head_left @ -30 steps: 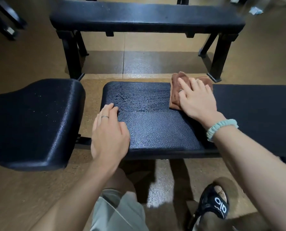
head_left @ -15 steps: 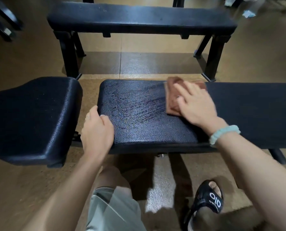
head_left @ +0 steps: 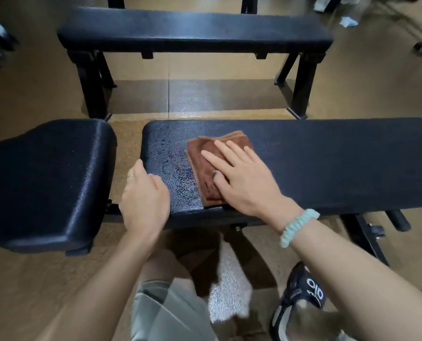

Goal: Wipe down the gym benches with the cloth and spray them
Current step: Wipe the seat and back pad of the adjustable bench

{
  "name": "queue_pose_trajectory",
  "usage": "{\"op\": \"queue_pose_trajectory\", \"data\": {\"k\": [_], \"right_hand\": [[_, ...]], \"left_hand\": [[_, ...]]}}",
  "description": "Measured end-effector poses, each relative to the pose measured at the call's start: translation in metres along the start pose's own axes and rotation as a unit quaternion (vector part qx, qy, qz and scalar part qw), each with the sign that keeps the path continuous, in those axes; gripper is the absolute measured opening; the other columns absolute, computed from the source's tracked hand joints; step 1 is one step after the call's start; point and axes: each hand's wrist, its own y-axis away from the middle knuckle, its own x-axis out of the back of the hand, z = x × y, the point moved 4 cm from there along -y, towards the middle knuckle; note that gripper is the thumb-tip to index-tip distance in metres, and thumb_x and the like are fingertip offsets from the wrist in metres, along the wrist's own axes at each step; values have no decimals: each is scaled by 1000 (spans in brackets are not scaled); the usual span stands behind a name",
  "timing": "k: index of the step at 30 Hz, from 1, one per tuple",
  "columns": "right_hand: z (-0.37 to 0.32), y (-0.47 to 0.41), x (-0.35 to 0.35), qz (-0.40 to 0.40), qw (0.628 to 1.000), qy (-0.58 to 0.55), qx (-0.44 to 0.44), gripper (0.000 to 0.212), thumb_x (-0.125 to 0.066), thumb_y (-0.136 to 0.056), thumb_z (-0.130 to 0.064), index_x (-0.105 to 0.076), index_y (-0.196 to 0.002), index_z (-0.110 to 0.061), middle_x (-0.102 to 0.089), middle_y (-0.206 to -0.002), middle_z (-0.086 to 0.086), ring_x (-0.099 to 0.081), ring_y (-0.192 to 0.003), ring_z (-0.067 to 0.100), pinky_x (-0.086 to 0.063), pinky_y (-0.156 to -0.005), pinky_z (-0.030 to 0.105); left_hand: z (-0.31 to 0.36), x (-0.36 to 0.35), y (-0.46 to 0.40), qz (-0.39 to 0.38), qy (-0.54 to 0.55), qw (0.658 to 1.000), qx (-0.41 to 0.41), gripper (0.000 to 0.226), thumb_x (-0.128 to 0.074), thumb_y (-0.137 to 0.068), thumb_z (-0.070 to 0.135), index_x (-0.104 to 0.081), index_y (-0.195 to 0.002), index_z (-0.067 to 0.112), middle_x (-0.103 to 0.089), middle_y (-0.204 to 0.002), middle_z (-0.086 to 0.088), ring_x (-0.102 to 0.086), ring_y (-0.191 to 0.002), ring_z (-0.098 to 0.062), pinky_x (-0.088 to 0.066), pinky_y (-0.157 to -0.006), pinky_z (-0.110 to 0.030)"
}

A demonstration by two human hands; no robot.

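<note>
A long black padded bench (head_left: 328, 163) runs across the middle of the head view, its left end wet and glistening. A folded brown cloth (head_left: 205, 163) lies flat on that wet part. My right hand (head_left: 244, 178) presses down on the cloth with fingers spread, palm over its right half. My left hand (head_left: 143, 195) grips the bench's left front corner, fingers curled over the edge. No spray bottle is in view.
A separate black seat pad (head_left: 45, 178) sits to the left, across a narrow gap. A second black bench (head_left: 195, 30) stands parallel behind, on the brown floor. My knee and a sandalled foot (head_left: 303, 296) are below the front edge.
My right hand has slid the cloth leftward and toward the front edge, across the wet patch. My left hand has shifted from the bench top to its left corner.
</note>
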Motion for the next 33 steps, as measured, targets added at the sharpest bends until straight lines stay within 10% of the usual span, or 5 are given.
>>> {"op": "queue_pose_trajectory", "data": {"k": [5,17,33], "right_hand": [[50,3,7,-27,993,26,-113,73,-4,-92,-52,-25,-161,-41,-20,-172,0,-16,-158,24,-12,-127,46],[-75,-68,-18,-16,988,-11,152,57,-27,-101,-46,-41,-155,-41,-35,-166,4,-31,-153,30,-19,-125,52],[-62,-171,-22,-45,993,20,104,59,-17,-102,-48,-25,-160,-37,-38,-161,8,-37,-145,34,-22,-120,55]], "left_hand": [[1,0,0,12,15,1000,2,50,-37,-104,16,-41,-153,9,-48,-155,-15,-49,-135,-38,-38,-107,-46],[-4,3,0,45,59,996,49,45,-36,-105,19,-51,-147,22,-63,-139,-10,-56,-127,-34,-41,-103,-40],[-21,-2,9,93,193,952,220,38,-36,-104,20,-68,-123,21,-68,-131,-6,-56,-122,-27,-32,-87,-25]]}}
